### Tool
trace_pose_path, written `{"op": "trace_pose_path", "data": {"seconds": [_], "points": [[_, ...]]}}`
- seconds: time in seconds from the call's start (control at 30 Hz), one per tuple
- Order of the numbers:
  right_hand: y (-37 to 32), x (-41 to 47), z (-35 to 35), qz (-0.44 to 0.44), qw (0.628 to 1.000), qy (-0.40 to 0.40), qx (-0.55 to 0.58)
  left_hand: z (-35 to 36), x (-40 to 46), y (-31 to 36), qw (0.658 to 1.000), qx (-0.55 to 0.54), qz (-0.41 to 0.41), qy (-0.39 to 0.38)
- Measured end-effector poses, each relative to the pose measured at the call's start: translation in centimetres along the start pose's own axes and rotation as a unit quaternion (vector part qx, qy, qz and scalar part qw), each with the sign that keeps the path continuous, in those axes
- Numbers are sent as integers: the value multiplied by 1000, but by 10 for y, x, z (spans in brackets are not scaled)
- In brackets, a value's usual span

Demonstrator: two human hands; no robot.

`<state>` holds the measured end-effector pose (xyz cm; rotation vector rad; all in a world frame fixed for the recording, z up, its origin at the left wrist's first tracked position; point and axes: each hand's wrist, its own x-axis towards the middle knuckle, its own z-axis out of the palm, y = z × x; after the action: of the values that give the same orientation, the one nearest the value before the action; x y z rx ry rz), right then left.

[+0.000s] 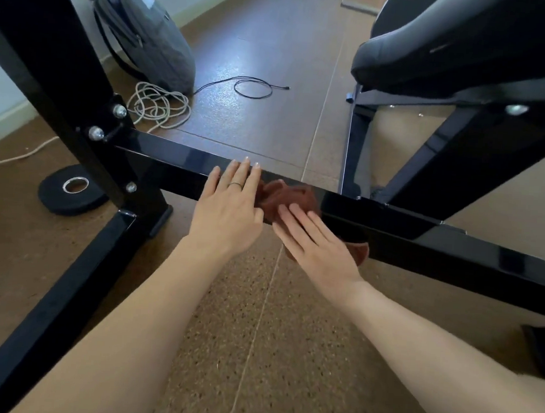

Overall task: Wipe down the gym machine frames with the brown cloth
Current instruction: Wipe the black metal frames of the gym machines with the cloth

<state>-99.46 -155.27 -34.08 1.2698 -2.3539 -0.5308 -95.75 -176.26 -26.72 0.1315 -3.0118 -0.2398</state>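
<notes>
A glossy black crossbar (178, 164) of the gym machine frame runs low across the view from the left upright to the right. The brown cloth (284, 196) lies bunched on this bar at the centre. My left hand (229, 207) rests flat on the bar, fingers straight, touching the cloth's left side. My right hand (313, 240) presses on the cloth from the near side with straight fingers. A corner of the cloth hangs below the bar under my right hand.
A black upright (59, 75) with bolts stands at left, a base rail (68, 283) runs toward me. A weight plate (71, 194), coiled rope (157, 105), black cable (253, 87) and grey backpack (153, 39) lie beyond. A padded seat (450, 48) and diagonal strut (459, 154) are at right.
</notes>
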Motion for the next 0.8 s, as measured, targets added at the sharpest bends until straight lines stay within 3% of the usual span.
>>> {"op": "trace_pose_path", "data": {"seconds": [0.13,0.2,0.37,0.53,0.67,0.73,0.8], "points": [[47,-48,18,-170,957,-186,-142,6,14,25,998,40,55,-18],[62,-63,23,-163,949,-215,-161,7,20,40,995,46,77,-43],[94,-112,17,-117,959,-247,-78,12,32,103,989,26,129,-71],[116,-154,-17,-94,926,-346,-116,10,27,130,992,40,92,-79],[107,-169,-53,3,926,-373,-59,-4,30,133,990,49,74,-106],[95,-178,-72,115,923,-368,-5,-10,33,138,988,53,73,-125],[85,-183,-92,282,908,-300,77,-14,37,139,987,43,69,-139]]}}
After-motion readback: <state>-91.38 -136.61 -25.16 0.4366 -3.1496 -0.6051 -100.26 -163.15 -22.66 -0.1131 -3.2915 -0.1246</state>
